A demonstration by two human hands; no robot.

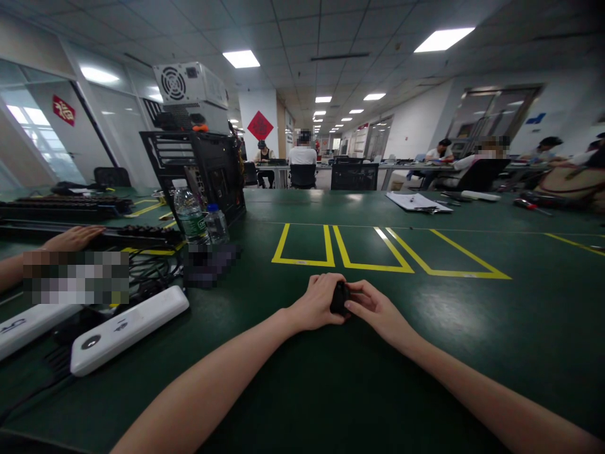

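A small black object [339, 299] with a rounded outline sits between my two hands, just above or on the green tabletop; its kind is hard to make out. My left hand [317, 302] wraps round its left side, fingers curled over the top and thumb below. From the other side, my right hand [375, 310] grips its right edge with thumb and fingertips. Much of the object is hidden by the fingers. Just beyond the hands, yellow tape outlines [373, 268] mark the green table [454, 353].
At the left stand an open black computer case [203, 164], a water bottle [189, 217] and a blue-capped bottle [217, 226]. White power strips [132, 331] and cables lie nearer. Another person's hand [75, 238] rests far left. A clipboard [416, 202] lies at the back right.
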